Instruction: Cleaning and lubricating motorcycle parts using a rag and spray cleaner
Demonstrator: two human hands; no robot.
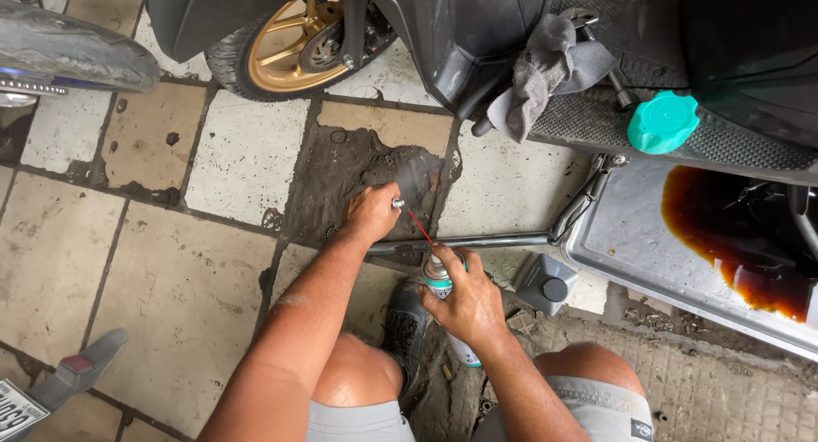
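Spraying a small metal part over cracked floor tiles.

The left hand [372,212] pinches a small metal bolt [397,203]; the right hand [464,301] wraps closed around a spray can [438,276], whose red straw [420,226] points at the bolt, near a metal drain tray [622,238] holding dark oil [724,229].

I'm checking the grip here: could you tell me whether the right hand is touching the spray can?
Touching. The head view shows the right hand wrapped around the spray can, with a finger on its top, while the left hand pinches a small metal part.

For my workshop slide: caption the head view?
Right hand sprays aerosol can at small metal part held by left hand.
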